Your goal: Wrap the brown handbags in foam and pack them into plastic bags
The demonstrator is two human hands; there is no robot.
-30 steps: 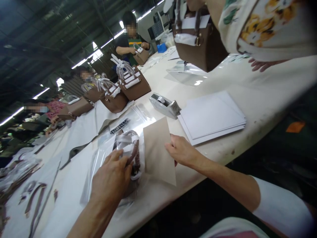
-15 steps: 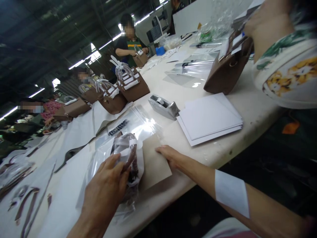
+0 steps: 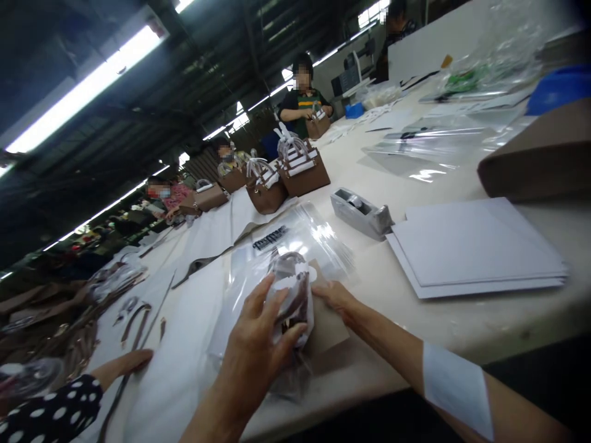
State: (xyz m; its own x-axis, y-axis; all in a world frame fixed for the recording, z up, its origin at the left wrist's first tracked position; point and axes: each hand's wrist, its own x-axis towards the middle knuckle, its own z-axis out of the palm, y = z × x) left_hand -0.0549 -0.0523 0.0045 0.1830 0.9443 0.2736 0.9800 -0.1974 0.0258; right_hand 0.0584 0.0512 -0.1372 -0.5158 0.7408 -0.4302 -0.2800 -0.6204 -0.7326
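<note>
A brown handle piece [image 3: 302, 295], partly wrapped in white and clear plastic, lies close to me on the table. My left hand [image 3: 258, 335] is closed around its near side, with thumb and fingers on either side. Beneath and to the right sticks out a flat tan panel [image 3: 330, 335]. My right hand [image 3: 337, 298] grips that panel's upper edge, its fingertips close to the wrapped piece; the thumb is hidden. Under and behind the bundle is a clear plastic bag [image 3: 300, 227] with black print.
Beyond the bag stands a grey tape dispenser [image 3: 360, 212], beside stacked white sheets [image 3: 475, 246]. Brown handbags [image 3: 302, 175] stand farther back. A brown bag [image 3: 535, 151] is at the right. Another person's hand [image 3: 122, 366] in a polka-dot sleeve reaches in at left, near loose straps [image 3: 136, 326].
The view has swung left and up, so table items appear farther right. My right fingertips are nearer the wrapped handle piece. A polka-dot sleeve has entered at left; the person at right has left view.
</note>
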